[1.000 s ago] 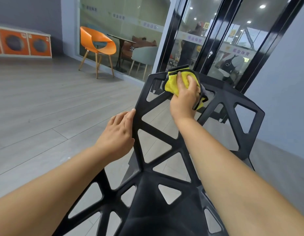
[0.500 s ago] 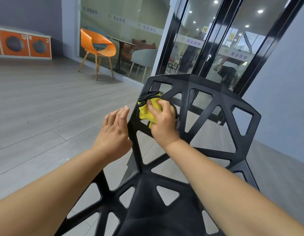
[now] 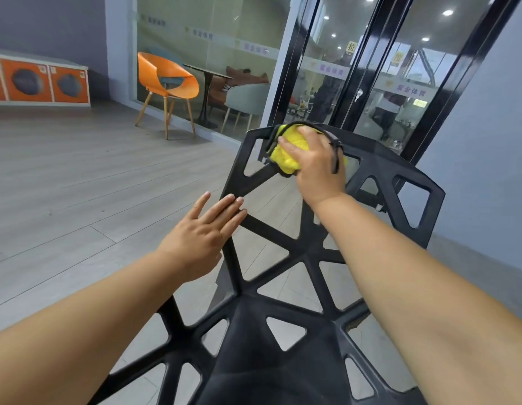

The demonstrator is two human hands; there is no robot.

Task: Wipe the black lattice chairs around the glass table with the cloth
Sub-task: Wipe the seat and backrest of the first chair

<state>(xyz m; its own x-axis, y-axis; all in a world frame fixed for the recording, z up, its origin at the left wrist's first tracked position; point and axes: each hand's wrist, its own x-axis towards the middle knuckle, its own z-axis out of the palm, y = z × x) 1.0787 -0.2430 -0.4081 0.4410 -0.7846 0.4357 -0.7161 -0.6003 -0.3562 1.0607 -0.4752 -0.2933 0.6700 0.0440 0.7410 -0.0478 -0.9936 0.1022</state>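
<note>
At the backrest's top rail, 12 o'clock, the right hand grips the yellow cloth, which has come up from the left strut. The left hand, fingers now straight, touches the black lattice chair at 9 o'clock. Backrest wiping is judged ongoing.

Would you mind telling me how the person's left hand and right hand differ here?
The left hand is open-fingered and holds nothing; the right hand grips the yellow cloth. The left hand sits by the side edge of the black lattice chair; the right hand presses higher, at its top rail. Both are bare, at the same backrest.
</note>
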